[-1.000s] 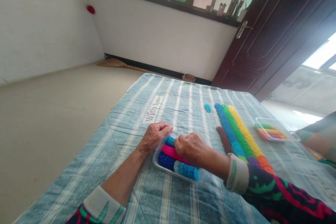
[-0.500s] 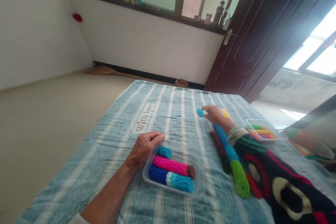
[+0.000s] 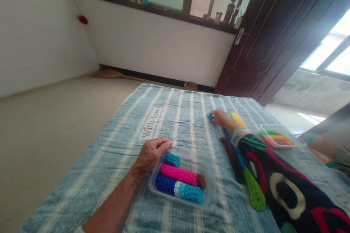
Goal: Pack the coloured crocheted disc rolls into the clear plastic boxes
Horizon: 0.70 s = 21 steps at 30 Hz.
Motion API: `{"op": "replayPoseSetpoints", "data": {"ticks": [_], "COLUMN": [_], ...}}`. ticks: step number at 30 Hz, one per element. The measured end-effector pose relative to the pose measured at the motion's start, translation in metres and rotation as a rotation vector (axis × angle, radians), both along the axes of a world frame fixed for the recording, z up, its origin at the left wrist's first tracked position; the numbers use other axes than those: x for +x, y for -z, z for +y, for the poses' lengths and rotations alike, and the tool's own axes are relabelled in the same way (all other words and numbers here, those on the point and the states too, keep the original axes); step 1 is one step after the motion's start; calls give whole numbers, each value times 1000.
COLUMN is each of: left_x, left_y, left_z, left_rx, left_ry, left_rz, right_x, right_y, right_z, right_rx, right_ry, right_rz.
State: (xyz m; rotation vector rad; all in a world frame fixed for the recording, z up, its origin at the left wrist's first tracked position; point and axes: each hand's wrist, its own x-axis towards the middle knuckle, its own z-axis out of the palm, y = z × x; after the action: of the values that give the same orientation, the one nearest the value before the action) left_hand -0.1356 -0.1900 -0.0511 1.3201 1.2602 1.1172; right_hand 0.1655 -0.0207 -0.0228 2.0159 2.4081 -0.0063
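My left hand (image 3: 151, 154) pinches the upper left corner of a clear plastic container (image 3: 211, 174). Inside lie a short teal stack (image 3: 172, 160) of notched discs, a pink stack (image 3: 179, 174) with a brown end, and a dark blue, white and light blue stack (image 3: 188, 191). At the table's far right, my right hand (image 3: 221, 117) has its fingers closed on a light blue disc piece (image 3: 210, 116); how many discs it has cannot be seen. Beneath that forearm, partly hidden, run a brown stack (image 3: 231, 154) and a long blue and green stack (image 3: 255, 193).
Yellow discs (image 3: 237, 119) lie just beyond my right wrist. A second clear container (image 3: 276, 143) with several coloured stacks stands at the right edge. A striped cloth (image 3: 123, 182) covers the table. Past it are a wall and a dark door (image 3: 254, 43).
My right hand's fingers have closed round the light blue piece, and the right sleeve has shifted. My left hand stays on the container. The view has moved slightly.
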Motion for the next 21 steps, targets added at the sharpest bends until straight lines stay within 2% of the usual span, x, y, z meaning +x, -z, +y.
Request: {"op": "replayPoseSetpoints", "data": {"ticks": [14,18,21], "left_x": [0,1,3], "left_y": [-1,-3,-7], "left_z": [0,-1,-4], "left_rx": [4,8,3], "left_ry": [5,1,-8], "left_rz": [-3,-4,4], "right_x": [3,-3,-19], "right_y": [-1,-18,-39], "right_z": [-3,-17,-43], "right_rx": [59,58,39], "right_ry": [27,-26,-133], "right_rz": [103,154,212]}}
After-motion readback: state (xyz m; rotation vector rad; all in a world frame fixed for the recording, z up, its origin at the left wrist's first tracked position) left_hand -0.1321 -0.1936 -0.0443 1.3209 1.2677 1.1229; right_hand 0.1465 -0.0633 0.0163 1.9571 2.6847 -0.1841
